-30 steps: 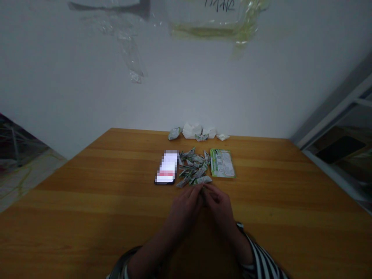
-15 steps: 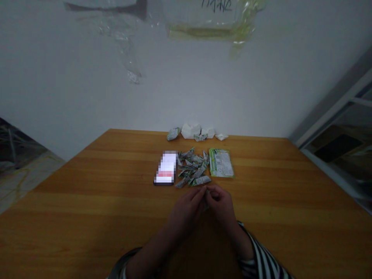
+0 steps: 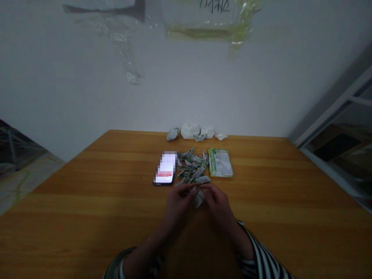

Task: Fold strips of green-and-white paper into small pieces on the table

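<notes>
Between my two hands is a small piece of printed paper (image 3: 198,198), pale with dark print. My left hand (image 3: 179,201) pinches its left side, with the thumb and fingers closed. The fingers of my right hand (image 3: 216,200) close on the paper's right side. Just beyond my fingertips lies a pile of folded printed paper pieces (image 3: 193,166), grey-white with green bits. Part of the pile's near edge is hidden by my hands.
A phone (image 3: 166,168) with a lit, blurred screen lies left of the pile. Right of it is a flat green-and-white printed packet (image 3: 221,162). Crumpled white paper (image 3: 190,131) and a crumpled printed wad (image 3: 172,134) sit along the wooden table's (image 3: 87,174) back edge by the wall.
My hands have moved slightly left and apart at the palms. The printed paper, mostly covered before, now shows between my fingers.
</notes>
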The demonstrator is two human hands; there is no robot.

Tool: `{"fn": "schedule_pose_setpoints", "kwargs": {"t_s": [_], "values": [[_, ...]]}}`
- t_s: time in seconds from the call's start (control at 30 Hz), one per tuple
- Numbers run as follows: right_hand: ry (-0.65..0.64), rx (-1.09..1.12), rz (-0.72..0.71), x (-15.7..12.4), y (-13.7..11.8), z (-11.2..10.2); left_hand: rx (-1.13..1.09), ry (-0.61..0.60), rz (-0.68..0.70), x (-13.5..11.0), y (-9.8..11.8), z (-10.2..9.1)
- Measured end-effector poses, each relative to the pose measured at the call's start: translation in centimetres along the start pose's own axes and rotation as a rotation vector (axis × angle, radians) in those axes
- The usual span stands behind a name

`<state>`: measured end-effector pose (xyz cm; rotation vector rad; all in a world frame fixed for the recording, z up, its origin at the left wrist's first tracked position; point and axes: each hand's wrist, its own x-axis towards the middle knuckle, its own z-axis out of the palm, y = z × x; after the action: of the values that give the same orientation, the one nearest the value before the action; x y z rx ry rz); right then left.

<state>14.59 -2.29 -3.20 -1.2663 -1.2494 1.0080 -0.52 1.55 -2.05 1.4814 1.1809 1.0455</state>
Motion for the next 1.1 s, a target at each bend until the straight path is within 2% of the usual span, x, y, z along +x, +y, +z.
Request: {"fn": "schedule_pose_setpoints", "kwargs": {"t_s": [0.1,0.2,0.3,0.4,0.47,0.53,0.7,0.8,0.9,0.97,1.1], "values": [[-0.068,-0.013,0.042,0.1,0.3,-0.1,-0.125,0.028,-0.068,-0.1,0.2,0.0],[-0.01,-0.016,0.064,0.4,0.8,-0.1,-0.227,0.035,-0.089,-0.2,0.4,0.1],[0.066,0.109,0.117,0.4,0.8,0.1,-0.258,0.088,-0.076,-0.3,0.3,0.4],[0.012,0.251,0.146,0.2,0.3,0.5,-0.285,0.102,-0.097,-0.2,-0.1,0.6],[-0.004,0.264,0.142,0.1,0.1,0.6,-0.304,0.087,-0.128,-0.1,-0.2,0.6],[0.017,0.234,0.122,0.1,0.0,0.3,-0.316,0.029,-0.164,-0.1,-0.1,0.6],[0.026,0.114,0.044,0.4,0.4,-0.6,-0.221,-0.249,-0.18,-0.5,0.5,0.5],[0.014,0.008,0.024,0.5,0.7,-0.8,-0.133,-0.276,-0.132,-0.6,0.6,0.5],[0.017,-0.038,0.002,0.4,0.5,-0.7,-0.132,-0.295,-0.165,-0.7,0.3,0.7],[0.019,-0.013,-0.011,0.4,0.4,-0.4,-0.146,-0.275,-0.188,-0.7,0.1,0.8],[0.042,0.154,0.017,0.2,0.2,0.3,-0.139,-0.046,-0.126,-0.8,0.1,1.0]]}}
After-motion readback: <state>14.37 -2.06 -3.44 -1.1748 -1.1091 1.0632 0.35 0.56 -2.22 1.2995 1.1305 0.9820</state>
